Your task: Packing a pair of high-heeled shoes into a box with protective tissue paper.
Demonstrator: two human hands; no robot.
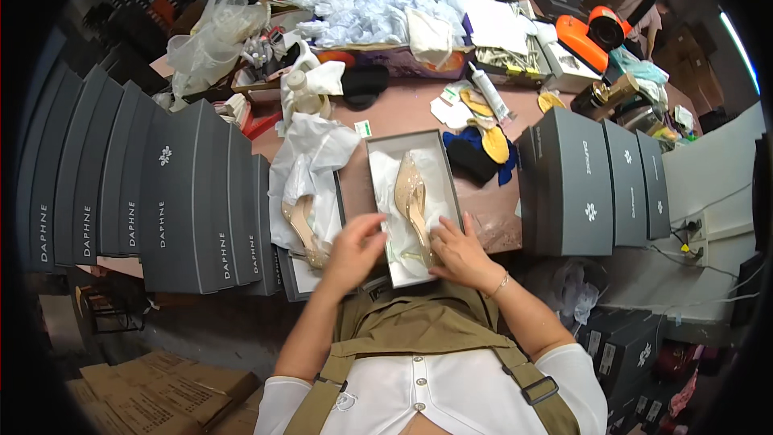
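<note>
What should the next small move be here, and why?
Perhaps the right hand should settle the lower end of the shoe in the open box: that hand is at that end, while the left hand, by the box's left side, appears empty.

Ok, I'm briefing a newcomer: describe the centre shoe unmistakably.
At the pink table lies an open grey box. On its white paper lies the beige sparkly shoe; unlike the similar shoe farther left, it's between the left hand and right hand.
</note>
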